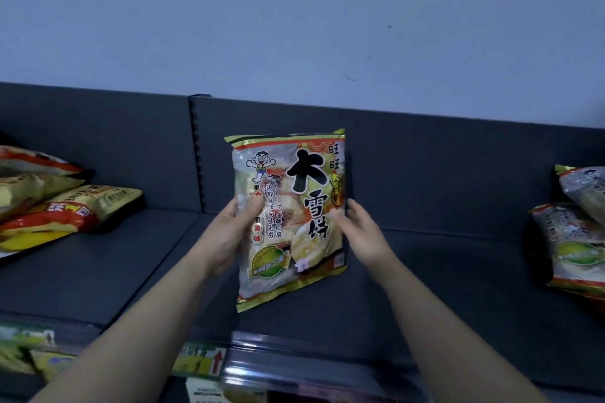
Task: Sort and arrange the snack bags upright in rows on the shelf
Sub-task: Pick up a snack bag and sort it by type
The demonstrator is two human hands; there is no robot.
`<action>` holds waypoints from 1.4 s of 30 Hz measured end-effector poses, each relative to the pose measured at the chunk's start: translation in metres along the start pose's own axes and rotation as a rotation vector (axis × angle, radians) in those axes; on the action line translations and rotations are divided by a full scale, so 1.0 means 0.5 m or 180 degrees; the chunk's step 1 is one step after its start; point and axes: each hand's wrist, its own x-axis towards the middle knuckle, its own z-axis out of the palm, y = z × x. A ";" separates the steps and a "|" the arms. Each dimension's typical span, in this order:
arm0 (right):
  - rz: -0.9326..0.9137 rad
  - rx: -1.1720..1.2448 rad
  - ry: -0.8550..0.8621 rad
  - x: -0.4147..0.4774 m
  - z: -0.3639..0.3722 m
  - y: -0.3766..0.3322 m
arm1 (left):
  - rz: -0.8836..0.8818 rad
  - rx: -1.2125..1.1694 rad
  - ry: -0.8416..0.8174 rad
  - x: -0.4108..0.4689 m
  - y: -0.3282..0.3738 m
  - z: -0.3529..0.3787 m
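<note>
Glossy plastic against matt metal.
The snack bag (288, 216) is shiny, crinkled plastic film, partly see-through; the shelf (442, 271) is smooth, matt dark metal.

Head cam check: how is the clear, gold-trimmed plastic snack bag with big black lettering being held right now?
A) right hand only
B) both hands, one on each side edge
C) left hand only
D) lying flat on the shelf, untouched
B: the left hand grips the left edge of the clear, gold-trimmed plastic snack bag and the right hand pinches its right edge, thumbs on the front, with the bag upright.
</note>
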 end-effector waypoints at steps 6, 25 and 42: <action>-0.0075 0.0843 0.0149 0.029 0.040 -0.032 | -0.0080 0.0703 0.0150 0.021 0.042 -0.044; 0.0436 -0.0428 0.1755 0.013 -0.044 -0.029 | -0.0318 0.1495 -0.0570 0.169 -0.015 0.021; 0.0034 -0.2100 0.2058 -0.166 -0.413 -0.118 | -0.0214 0.3011 -0.0736 0.224 -0.181 0.411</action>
